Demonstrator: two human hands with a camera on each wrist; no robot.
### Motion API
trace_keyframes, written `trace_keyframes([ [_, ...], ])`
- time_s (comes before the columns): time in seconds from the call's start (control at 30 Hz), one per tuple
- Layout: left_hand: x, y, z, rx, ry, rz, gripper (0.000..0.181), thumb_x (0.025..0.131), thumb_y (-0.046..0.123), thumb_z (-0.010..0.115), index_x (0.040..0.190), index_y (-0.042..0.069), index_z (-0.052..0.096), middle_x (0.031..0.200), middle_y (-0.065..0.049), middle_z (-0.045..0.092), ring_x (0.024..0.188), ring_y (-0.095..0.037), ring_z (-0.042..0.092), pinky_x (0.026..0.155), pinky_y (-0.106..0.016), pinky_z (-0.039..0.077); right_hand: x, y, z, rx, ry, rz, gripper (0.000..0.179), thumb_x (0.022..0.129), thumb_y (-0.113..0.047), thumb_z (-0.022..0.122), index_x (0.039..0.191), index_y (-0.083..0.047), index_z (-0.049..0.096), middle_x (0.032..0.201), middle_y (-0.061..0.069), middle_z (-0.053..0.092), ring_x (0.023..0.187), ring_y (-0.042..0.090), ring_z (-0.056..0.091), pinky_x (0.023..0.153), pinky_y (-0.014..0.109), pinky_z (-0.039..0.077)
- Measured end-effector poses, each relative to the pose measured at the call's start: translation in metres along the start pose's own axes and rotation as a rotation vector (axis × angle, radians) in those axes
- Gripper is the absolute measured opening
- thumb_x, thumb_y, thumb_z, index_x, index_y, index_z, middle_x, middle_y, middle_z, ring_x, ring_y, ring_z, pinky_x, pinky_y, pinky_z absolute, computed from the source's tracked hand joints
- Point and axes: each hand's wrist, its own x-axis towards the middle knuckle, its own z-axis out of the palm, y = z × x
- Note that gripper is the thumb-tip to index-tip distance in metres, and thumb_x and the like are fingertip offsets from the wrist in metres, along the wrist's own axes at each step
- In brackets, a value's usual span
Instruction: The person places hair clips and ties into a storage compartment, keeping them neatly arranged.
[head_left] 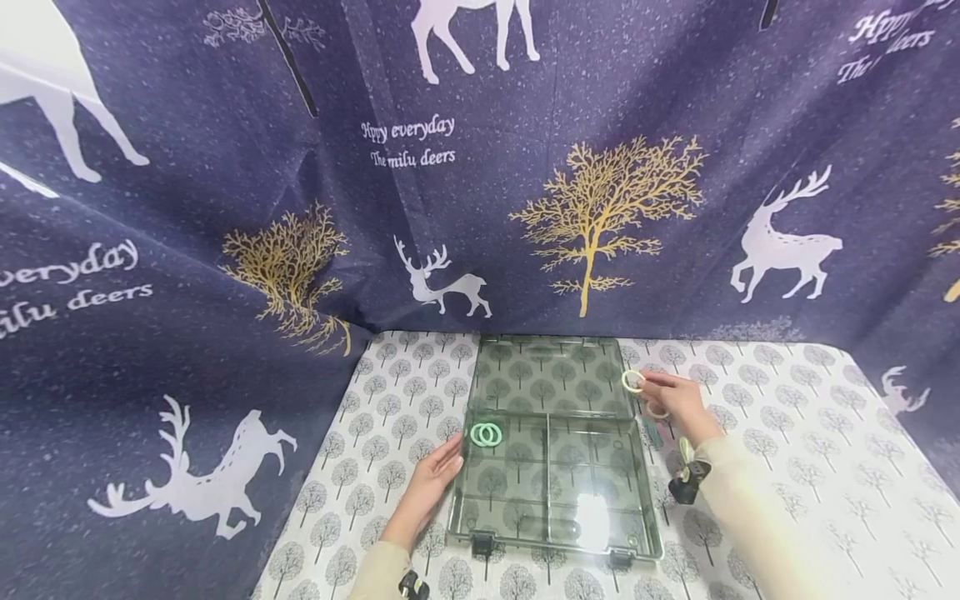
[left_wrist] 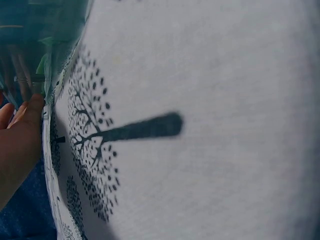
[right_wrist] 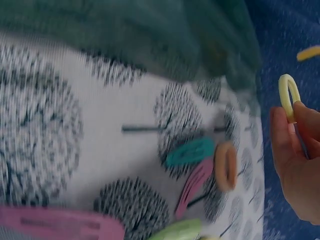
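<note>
A see-through green plastic box [head_left: 513, 479] lies with its lid [head_left: 551, 375] opened flat behind it. Two overlapping mint-green hair ties [head_left: 486, 434] sit in the back left corner of its left compartment. My left hand [head_left: 432, 475] rests against the box's left wall, fingers fairly straight. With thumb and fingertips, my right hand [head_left: 678, 402] pinches a pale yellow hair tie [right_wrist: 286, 92], held up beside the lid's right edge. Below that hand lie an orange hair tie [right_wrist: 225, 166], a teal snap hair clip [right_wrist: 190, 151] and a pink snap hair clip [right_wrist: 194, 185].
Another pink clip [right_wrist: 60, 223] and a light green clip [right_wrist: 177, 230] lie nearby, partly cut off in the right wrist view. A divider [head_left: 548, 467] splits the box. Two latches [head_left: 482, 544] are on its front edge. A blue curtain [head_left: 480, 208] hangs behind the cloth-covered table [head_left: 390, 408].
</note>
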Motion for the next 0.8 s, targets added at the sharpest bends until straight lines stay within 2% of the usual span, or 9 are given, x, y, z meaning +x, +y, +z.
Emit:
trace_keyframes([
  [0.07, 0.000, 0.000, 0.000, -0.006, -0.004, 0.003, 0.051, 0.098, 0.006, 0.051, 0.145, 0.001, 0.036, 0.150, -0.020, 0.034, 0.138, -0.036, 0.034, 0.111, -0.029, 0.033, -0.001, -0.003, 0.007, 0.057, -0.013, 0.015, 0.048, 0.090, -0.014, 0.068, 0.132, 0.005, 0.052, 0.083, -0.008, 0.073, 0.072, 0.005, 0.069, 0.055, 0.021, 0.054],
  [0.13, 0.000, 0.000, 0.000, -0.006, -0.005, 0.002, 0.051, 0.098, 0.007, 0.051, 0.145, 0.000, 0.036, 0.150, -0.020, 0.034, 0.138, -0.036, 0.033, 0.111, -0.029, 0.033, -0.001, -0.005, 0.013, 0.080, -0.030, 0.015, 0.047, 0.091, -0.013, 0.067, 0.132, 0.004, 0.053, 0.083, -0.009, 0.072, 0.072, 0.003, 0.069, 0.056, 0.019, 0.054],
  [0.23, 0.000, 0.000, 0.000, -0.003, -0.001, -0.009, 0.050, 0.098, 0.008, 0.052, 0.145, 0.001, 0.036, 0.149, -0.020, 0.035, 0.138, -0.035, 0.034, 0.111, -0.030, 0.033, -0.003, -0.008, 0.024, 0.156, -0.078, -0.014, 0.048, 0.090, -0.005, 0.066, 0.132, 0.010, 0.049, 0.088, -0.007, 0.071, 0.075, 0.005, 0.070, 0.075, 0.022, 0.060],
  [0.33, 0.000, 0.000, 0.000, 0.012, 0.002, -0.010, 0.050, 0.098, 0.009, 0.052, 0.145, 0.001, 0.037, 0.149, -0.020, 0.036, 0.137, -0.035, 0.035, 0.111, -0.030, 0.033, -0.006, -0.012, 0.035, 0.227, -0.124, -0.021, 0.049, 0.089, -0.001, 0.066, 0.132, 0.014, 0.047, 0.091, -0.003, 0.071, 0.080, 0.009, 0.071, 0.088, 0.026, 0.056],
  [0.47, 0.001, -0.001, 0.000, 0.008, 0.000, 0.000, 0.051, 0.097, 0.008, 0.053, 0.145, 0.001, 0.037, 0.149, -0.020, 0.037, 0.137, -0.035, 0.035, 0.110, -0.027, 0.034, -0.009, -0.015, 0.048, 0.285, -0.175, -0.051, 0.046, 0.087, 0.005, 0.066, 0.128, 0.016, 0.049, 0.091, 0.001, 0.073, 0.080, 0.014, 0.072, 0.085, 0.028, 0.057],
  [0.53, 0.001, -0.001, 0.000, 0.006, -0.002, 0.006, 0.051, 0.097, 0.007, 0.053, 0.145, 0.000, 0.037, 0.148, -0.021, 0.037, 0.137, -0.036, 0.035, 0.109, -0.026, 0.034, -0.003, -0.008, 0.055, 0.359, -0.238, -0.104, 0.041, 0.084, 0.008, 0.067, 0.123, 0.015, 0.055, 0.093, 0.005, 0.072, 0.081, 0.017, 0.072, 0.082, 0.029, 0.058],
  [0.7, 0.000, 0.000, 0.000, 0.001, -0.003, 0.004, 0.051, 0.097, 0.007, 0.053, 0.145, 0.001, 0.037, 0.149, -0.020, 0.036, 0.137, -0.035, 0.035, 0.109, -0.026, 0.034, -0.008, -0.010, 0.074, 0.354, -0.315, -0.131, 0.039, 0.084, 0.007, 0.068, 0.120, 0.014, 0.057, 0.103, 0.018, 0.069, 0.084, 0.020, 0.071, 0.084, 0.031, 0.058],
  [0.73, 0.000, 0.000, 0.000, 0.002, -0.002, 0.001, 0.051, 0.097, 0.007, 0.053, 0.145, 0.001, 0.038, 0.149, -0.020, 0.036, 0.137, -0.035, 0.035, 0.110, -0.026, 0.034, -0.016, -0.017, 0.079, 0.317, -0.294, -0.107, 0.039, 0.085, 0.008, 0.066, 0.121, 0.016, 0.055, 0.104, 0.020, 0.069, 0.084, 0.020, 0.071, 0.086, 0.033, 0.057],
  [0.8, 0.000, 0.000, 0.000, 0.006, -0.002, 0.000, 0.051, 0.097, 0.008, 0.053, 0.145, 0.001, 0.037, 0.149, -0.020, 0.036, 0.137, -0.035, 0.035, 0.110, -0.027, 0.033, -0.011, -0.009, 0.087, 0.345, -0.355, -0.139, 0.038, 0.083, 0.006, 0.069, 0.119, 0.013, 0.059, 0.106, 0.020, 0.068, 0.084, 0.020, 0.071, 0.084, 0.032, 0.058],
])
